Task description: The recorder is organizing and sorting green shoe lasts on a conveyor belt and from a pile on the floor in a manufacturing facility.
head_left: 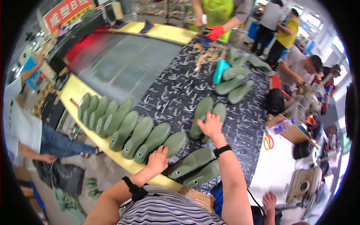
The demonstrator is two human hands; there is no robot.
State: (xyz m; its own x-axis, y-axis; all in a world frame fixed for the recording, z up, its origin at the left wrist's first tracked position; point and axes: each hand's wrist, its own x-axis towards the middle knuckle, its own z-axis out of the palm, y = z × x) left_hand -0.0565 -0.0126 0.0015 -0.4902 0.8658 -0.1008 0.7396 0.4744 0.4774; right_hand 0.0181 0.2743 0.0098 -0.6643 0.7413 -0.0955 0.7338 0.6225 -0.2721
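Several green shoe lasts (138,132) stand in a slanting row along the yellow table edge. At the row's near end my left hand (158,160) has its fingers bent round the heel part of a green shoe last (175,144). Farther right, my right hand (212,125) lies over a pair, its thumb toward the left shoe last (203,108) and its fingers curled down over the right shoe last (219,111); the undersides of its fingers are hidden. Between my forearms two more shoe lasts (193,162) lie side by side, close to my body.
Black patterned sheeting (168,88) covers the table. More lasts and a turquoise piece (220,71) lie at the far right. A co-worker's red glove (215,33) holds a dark shoe upper beyond. Scissors (268,142) and a bottle (283,126) rest on the white side table (273,170).
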